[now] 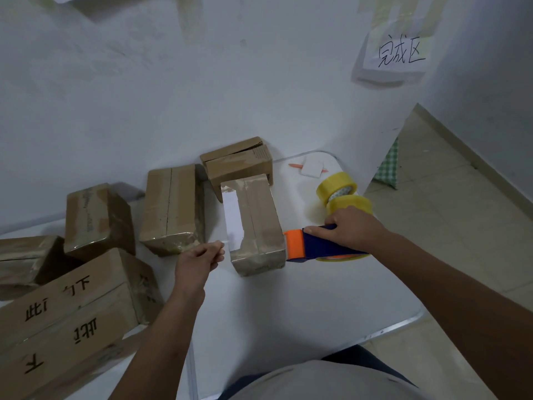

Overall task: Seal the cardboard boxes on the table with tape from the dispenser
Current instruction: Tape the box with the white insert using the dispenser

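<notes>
Dispenser (320, 243) lies sideways, orange nose touching the box (255, 223); right hand (350, 229) grips it, left hand (199, 259) pinches tape.

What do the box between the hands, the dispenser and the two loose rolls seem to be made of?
Box: brown cardboard, matte, with shiny tape strips. Dispenser: probably hard plastic, smooth orange and dark blue. Loose rolls: glossy translucent yellowish tape, likely plastic film.
</notes>
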`<control>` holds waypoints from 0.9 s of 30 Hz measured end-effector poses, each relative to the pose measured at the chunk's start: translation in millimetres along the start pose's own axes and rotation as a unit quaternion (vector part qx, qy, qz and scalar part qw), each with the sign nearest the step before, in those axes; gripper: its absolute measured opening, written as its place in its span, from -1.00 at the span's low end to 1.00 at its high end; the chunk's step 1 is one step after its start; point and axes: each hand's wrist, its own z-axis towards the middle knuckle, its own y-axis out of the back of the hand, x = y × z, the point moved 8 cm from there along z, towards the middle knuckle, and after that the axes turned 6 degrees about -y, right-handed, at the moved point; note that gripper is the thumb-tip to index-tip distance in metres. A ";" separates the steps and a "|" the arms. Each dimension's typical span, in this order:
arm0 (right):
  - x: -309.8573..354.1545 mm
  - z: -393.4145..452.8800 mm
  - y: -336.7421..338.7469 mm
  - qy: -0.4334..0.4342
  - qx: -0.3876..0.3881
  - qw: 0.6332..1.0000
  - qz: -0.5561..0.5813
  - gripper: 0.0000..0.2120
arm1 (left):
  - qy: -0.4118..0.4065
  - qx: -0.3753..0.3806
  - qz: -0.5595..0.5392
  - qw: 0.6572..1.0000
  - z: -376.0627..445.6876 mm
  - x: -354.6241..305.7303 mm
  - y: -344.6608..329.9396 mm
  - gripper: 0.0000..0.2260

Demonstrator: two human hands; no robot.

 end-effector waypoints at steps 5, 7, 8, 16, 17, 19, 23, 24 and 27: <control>-7.3 -2.4 0.2 0.006 0.007 1.000 0.007 -0.36 | 0.011 -0.025 -0.013 1.000 3.4 4.4 17.7 -0.93; -10.6 -1.3 -1.4 0.010 0.011 1.000 0.001 -0.35 | 0.013 -0.032 -0.018 0.999 3.1 7.0 18.6 -0.93; -11.7 -0.3 -2.2 0.010 0.012 1.000 0.000 -0.36 | 0.016 -0.034 -0.020 0.999 2.3 9.0 18.2 -0.92; -13.5 13.1 -6.0 0.017 0.018 0.999 -0.042 -0.36 | 0.046 -0.021 -0.008 0.999 0.9 38.2 16.6 -0.89; -13.0 15.3 -7.2 0.017 0.020 0.999 -0.046 -0.36 | 0.051 -0.026 -0.004 0.998 0.6 40.6 16.6 -0.89; -12.4 18.9 -8.9 0.018 0.025 0.998 -0.052 -0.37 | 0.056 -0.033 -0.005 0.998 -0.1 43.4 16.0 -0.89; -13.3 24.8 -10.3 0.024 0.031 0.997 -0.063 -0.36 | 0.056 -0.045 -0.012 0.997 -1.5 43.0 11.5 -0.88; -13.5 26.1 -10.6 0.023 0.033 0.997 -0.064 -0.36 | 0.056 -0.048 -0.012 0.997 -1.1 44.1 10.6 -0.88; -11.6 29.6 -11.2 0.023 0.035 0.997 -0.063 -0.37 | 0.057 -0.062 -0.009 0.996 -1.8 45.3 10.8 -0.88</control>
